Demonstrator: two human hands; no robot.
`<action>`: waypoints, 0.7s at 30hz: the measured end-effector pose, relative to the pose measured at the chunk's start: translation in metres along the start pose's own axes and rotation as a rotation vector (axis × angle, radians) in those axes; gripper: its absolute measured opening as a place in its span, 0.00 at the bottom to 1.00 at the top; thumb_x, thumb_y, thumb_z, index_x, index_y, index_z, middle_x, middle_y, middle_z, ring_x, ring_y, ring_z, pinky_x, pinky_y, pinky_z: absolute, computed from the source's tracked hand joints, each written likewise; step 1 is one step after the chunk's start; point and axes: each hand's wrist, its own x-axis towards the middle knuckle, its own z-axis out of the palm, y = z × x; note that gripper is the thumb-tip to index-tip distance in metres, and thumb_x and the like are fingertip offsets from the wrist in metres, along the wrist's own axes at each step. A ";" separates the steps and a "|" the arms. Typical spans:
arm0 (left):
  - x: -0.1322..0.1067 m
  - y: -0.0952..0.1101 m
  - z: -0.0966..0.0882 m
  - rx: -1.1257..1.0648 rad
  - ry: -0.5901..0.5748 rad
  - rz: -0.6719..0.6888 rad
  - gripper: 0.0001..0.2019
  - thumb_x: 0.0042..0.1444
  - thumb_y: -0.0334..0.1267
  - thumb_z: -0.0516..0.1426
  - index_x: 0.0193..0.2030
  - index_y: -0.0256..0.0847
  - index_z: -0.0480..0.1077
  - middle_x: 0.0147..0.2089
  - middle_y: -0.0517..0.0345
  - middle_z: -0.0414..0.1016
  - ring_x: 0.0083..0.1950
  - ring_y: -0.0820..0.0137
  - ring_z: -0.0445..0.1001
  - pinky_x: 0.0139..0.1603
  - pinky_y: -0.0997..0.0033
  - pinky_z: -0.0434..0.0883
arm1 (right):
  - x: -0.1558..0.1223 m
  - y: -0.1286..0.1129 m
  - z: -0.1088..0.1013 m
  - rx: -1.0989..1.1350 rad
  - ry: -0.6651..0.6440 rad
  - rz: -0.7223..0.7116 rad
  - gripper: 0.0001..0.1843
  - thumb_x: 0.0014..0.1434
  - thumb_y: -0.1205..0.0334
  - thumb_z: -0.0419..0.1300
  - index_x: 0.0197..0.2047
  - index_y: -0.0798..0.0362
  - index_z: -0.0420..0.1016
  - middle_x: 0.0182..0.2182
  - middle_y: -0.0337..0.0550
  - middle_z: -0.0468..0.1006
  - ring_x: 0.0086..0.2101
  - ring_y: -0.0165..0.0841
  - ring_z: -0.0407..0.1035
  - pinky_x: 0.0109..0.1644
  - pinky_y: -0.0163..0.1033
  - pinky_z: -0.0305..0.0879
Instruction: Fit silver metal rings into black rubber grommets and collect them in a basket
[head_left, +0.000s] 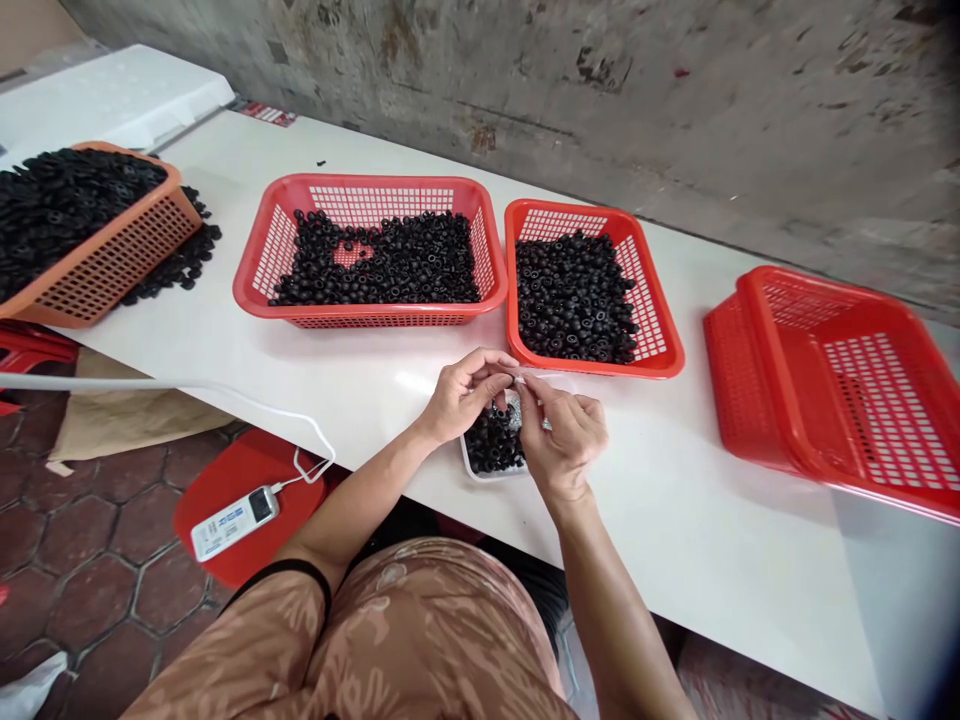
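Observation:
Above a small clear container [470, 462], both hands meet with fingertips nearly touching. My left hand [466, 398] pinches a small black ring-like part [511, 381] between thumb and fingers. My right hand [564, 428] is closed in a pinch right beside that part; what sits in its fingertips is too small to make out. Small black parts [491, 440] fill the left side of the container, and tiny shiny silvery bits [514, 412] show on the side under my hands. My right hand hides part of the container.
Behind my hands stand a wide red basket [375, 312] and a smaller red basket [660, 345], both holding black parts. An orange basket [124, 255] heaped with black pieces tilts at left. Stacked red baskets [757, 400] are at right. A white power bank [234, 522] lies on a red stool [289, 480].

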 end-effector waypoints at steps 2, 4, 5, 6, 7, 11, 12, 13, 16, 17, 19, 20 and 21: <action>0.001 0.000 0.000 -0.009 0.006 -0.020 0.15 0.64 0.48 0.63 0.49 0.39 0.73 0.34 0.59 0.79 0.28 0.77 0.75 0.28 0.79 0.70 | -0.003 -0.001 0.000 0.056 -0.070 0.101 0.08 0.71 0.61 0.61 0.46 0.49 0.82 0.37 0.40 0.87 0.30 0.29 0.79 0.43 0.39 0.65; 0.001 0.001 0.000 -0.008 0.014 -0.037 0.16 0.63 0.49 0.64 0.48 0.39 0.74 0.34 0.59 0.79 0.28 0.77 0.75 0.27 0.78 0.70 | -0.005 -0.002 0.000 0.092 -0.131 0.155 0.10 0.71 0.59 0.59 0.44 0.48 0.83 0.36 0.41 0.87 0.31 0.31 0.79 0.44 0.41 0.66; 0.001 0.001 0.001 -0.005 0.018 -0.042 0.17 0.62 0.50 0.64 0.48 0.39 0.74 0.34 0.59 0.79 0.28 0.77 0.75 0.27 0.78 0.70 | -0.006 -0.003 0.001 0.107 -0.149 0.168 0.10 0.71 0.58 0.59 0.43 0.48 0.84 0.36 0.42 0.87 0.31 0.31 0.79 0.44 0.41 0.67; 0.001 0.002 0.001 0.001 0.021 -0.045 0.17 0.62 0.51 0.64 0.47 0.39 0.74 0.33 0.59 0.79 0.28 0.77 0.75 0.27 0.78 0.70 | -0.006 -0.004 0.001 0.122 -0.158 0.175 0.11 0.71 0.58 0.59 0.43 0.48 0.84 0.35 0.42 0.87 0.31 0.31 0.80 0.44 0.42 0.67; 0.001 0.002 0.001 0.010 0.019 -0.046 0.18 0.62 0.52 0.64 0.47 0.39 0.75 0.33 0.59 0.79 0.28 0.76 0.75 0.27 0.77 0.70 | -0.006 -0.005 0.001 0.140 -0.163 0.184 0.11 0.71 0.58 0.59 0.43 0.48 0.84 0.35 0.42 0.87 0.31 0.32 0.80 0.44 0.42 0.68; 0.003 0.004 -0.001 0.032 0.000 -0.044 0.17 0.63 0.52 0.63 0.46 0.39 0.78 0.31 0.58 0.78 0.28 0.76 0.75 0.29 0.76 0.71 | 0.000 -0.008 -0.004 0.278 -0.181 0.262 0.12 0.71 0.58 0.59 0.47 0.49 0.84 0.39 0.44 0.87 0.35 0.34 0.80 0.48 0.43 0.71; 0.003 0.005 -0.002 0.016 0.004 -0.048 0.17 0.63 0.52 0.63 0.45 0.38 0.79 0.32 0.58 0.79 0.29 0.75 0.75 0.30 0.76 0.71 | 0.001 -0.006 -0.007 0.313 -0.182 0.301 0.12 0.71 0.57 0.59 0.47 0.49 0.84 0.40 0.45 0.87 0.35 0.34 0.80 0.48 0.44 0.72; 0.004 0.005 -0.003 -0.012 0.015 -0.055 0.17 0.62 0.52 0.64 0.44 0.38 0.79 0.33 0.56 0.80 0.29 0.75 0.76 0.31 0.75 0.72 | 0.003 -0.004 -0.010 0.337 -0.182 0.347 0.13 0.70 0.56 0.59 0.48 0.49 0.84 0.41 0.45 0.87 0.35 0.35 0.79 0.47 0.44 0.73; 0.008 0.006 -0.007 -0.138 0.079 -0.095 0.16 0.58 0.51 0.67 0.42 0.38 0.80 0.40 0.53 0.84 0.32 0.75 0.78 0.35 0.74 0.74 | 0.003 0.010 -0.018 0.354 -0.243 0.447 0.12 0.68 0.56 0.61 0.46 0.51 0.84 0.40 0.45 0.86 0.31 0.33 0.75 0.41 0.41 0.73; 0.009 0.006 -0.007 -0.178 0.100 -0.112 0.16 0.56 0.50 0.69 0.42 0.39 0.80 0.41 0.53 0.84 0.33 0.75 0.79 0.37 0.74 0.75 | 0.002 0.016 -0.020 0.352 -0.305 0.445 0.11 0.67 0.57 0.62 0.45 0.51 0.84 0.39 0.44 0.86 0.30 0.33 0.74 0.39 0.40 0.73; 0.011 0.007 -0.008 -0.234 0.131 -0.144 0.17 0.51 0.47 0.72 0.42 0.39 0.80 0.43 0.54 0.84 0.34 0.74 0.80 0.39 0.73 0.75 | -0.002 0.027 -0.021 0.335 -0.459 0.402 0.10 0.66 0.59 0.62 0.43 0.51 0.85 0.38 0.44 0.85 0.31 0.33 0.75 0.39 0.39 0.72; 0.011 0.007 -0.008 -0.248 0.142 -0.156 0.17 0.50 0.46 0.73 0.42 0.39 0.79 0.43 0.54 0.84 0.34 0.74 0.80 0.40 0.73 0.75 | -0.004 0.030 -0.020 0.312 -0.532 0.377 0.09 0.65 0.61 0.61 0.42 0.51 0.85 0.38 0.44 0.85 0.32 0.34 0.76 0.40 0.40 0.72; 0.011 0.008 -0.007 -0.253 0.150 -0.164 0.17 0.49 0.46 0.73 0.42 0.39 0.79 0.43 0.55 0.84 0.34 0.74 0.80 0.40 0.73 0.75 | -0.005 0.032 -0.019 0.276 -0.598 0.355 0.09 0.65 0.62 0.61 0.42 0.50 0.85 0.39 0.44 0.85 0.35 0.35 0.78 0.42 0.40 0.72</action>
